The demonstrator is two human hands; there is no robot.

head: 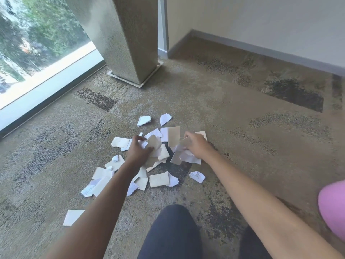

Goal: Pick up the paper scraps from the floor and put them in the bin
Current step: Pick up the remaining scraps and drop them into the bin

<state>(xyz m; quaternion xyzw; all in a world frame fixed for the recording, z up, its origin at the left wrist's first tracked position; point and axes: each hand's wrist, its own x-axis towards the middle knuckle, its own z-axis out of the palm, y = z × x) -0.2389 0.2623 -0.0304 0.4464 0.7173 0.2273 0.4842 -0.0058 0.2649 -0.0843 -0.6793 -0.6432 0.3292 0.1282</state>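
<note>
Several torn paper scraps (159, 180), white and cream, lie scattered on the patterned carpet in front of me. My left hand (139, 150) is down in the middle of the pile, fingers closed around a bunch of scraps (154, 144). My right hand (196, 146) is just to the right of it, gripping more scraps (177, 157) that hang below its fingers. One lone scrap (71, 217) lies nearer to me on the left, and two others (143, 120) lie beyond the pile. A pink rounded object (332, 208), perhaps the bin, shows at the right edge.
A speckled concrete pillar (127, 40) stands on a base at the back left, beside a floor-level window (37, 53). A cream wall with grey skirting (261, 49) runs along the back right. My knee in dark trousers (173, 232) is at the bottom centre.
</note>
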